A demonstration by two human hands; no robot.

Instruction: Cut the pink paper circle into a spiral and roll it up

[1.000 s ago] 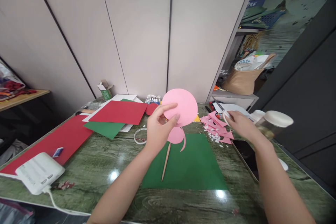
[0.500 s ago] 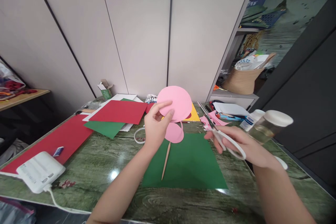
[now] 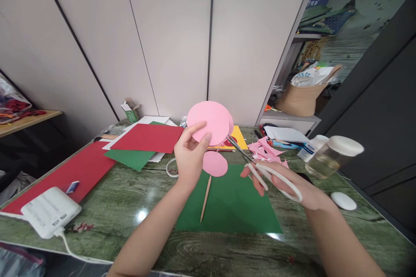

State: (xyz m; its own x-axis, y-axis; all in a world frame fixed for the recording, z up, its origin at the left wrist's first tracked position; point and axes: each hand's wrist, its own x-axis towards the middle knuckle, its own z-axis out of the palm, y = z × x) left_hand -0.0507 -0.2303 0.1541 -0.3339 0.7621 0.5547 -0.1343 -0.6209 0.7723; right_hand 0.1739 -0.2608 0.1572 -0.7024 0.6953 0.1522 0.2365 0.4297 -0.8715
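Between the thumb and fingers of my left hand [image 3: 191,156] is a pink paper circle [image 3: 211,117], raised above the table, with a second pink layer showing behind its right edge. My right hand [image 3: 286,177] has its fingers in the handles of white-handled scissors [image 3: 276,175]. The scissor blades reach the lower right edge of the circle; whether they cut into it I cannot tell. Below, a smaller pink circle [image 3: 215,164] lies at the top of a green sheet [image 3: 240,207]. A pointed wooden stick [image 3: 206,199] rests on that sheet.
Pink paper scraps [image 3: 264,150] and a yellow sheet [image 3: 239,136] lie behind. Red sheets [image 3: 146,137] and a white power bank [image 3: 50,212] are on the left. At right stand a lidded clear container [image 3: 334,158] and a white oval object [image 3: 343,201]. A tape roll [image 3: 171,168] sits mid-table.
My right hand has brought the scissors left, with the blades now at the circle's edge. My left hand and the pink circle have shifted slightly left, and a second layer shows behind it.
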